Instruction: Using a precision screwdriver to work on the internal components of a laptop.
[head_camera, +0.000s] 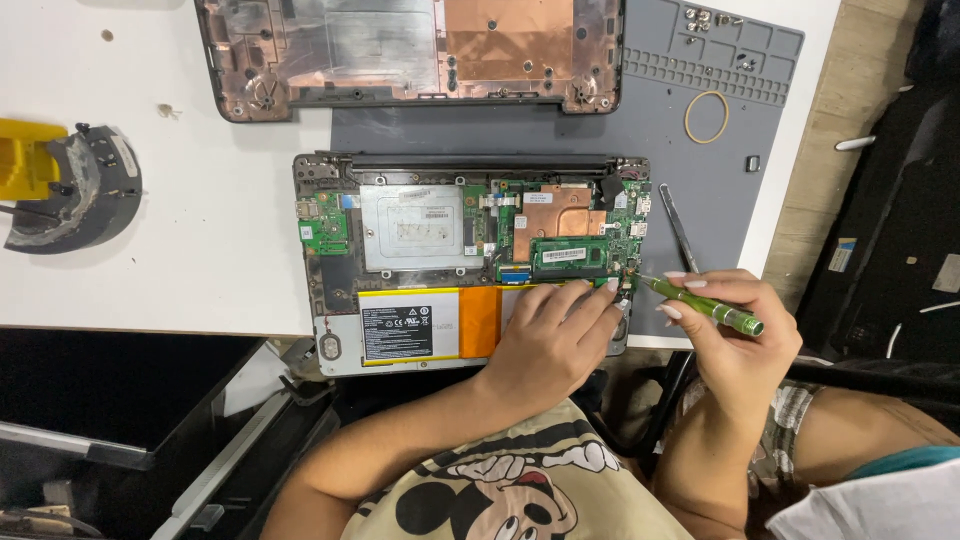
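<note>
- On the table (200, 250), an opened laptop (470, 260) is lying with its inner boards, a metal plate and a flat battery (400, 330) showing.
- The right hand (735, 340) is pinching a green screwdriver (700, 303) between thumb and fingers, and its tip is touching the board at the laptop's right edge, just beside the memory stick (570, 257).
- The left hand (550, 340) is resting flat on the laptop's lower right part, fingers loosely spread and pressing down near the orange strip (478, 320); it is gripping nothing.
- The bottom cover (410, 50) is already lying apart at the far side of the table, inner face up, so the opening appears done.
- Small screws (700, 17) are sitting in the compartments of the grey mat (650, 130), and a rubber band (706, 116) is lying on it too.
- Tweezers (680, 230) are lying on the mat just right of the laptop.
- A yellow and grey tool holder (60, 185) is standing at the table's left side, well apart.
- The boards, battery and memory stick are all sitting in place, so the work inside seems to be at an early stage.
</note>
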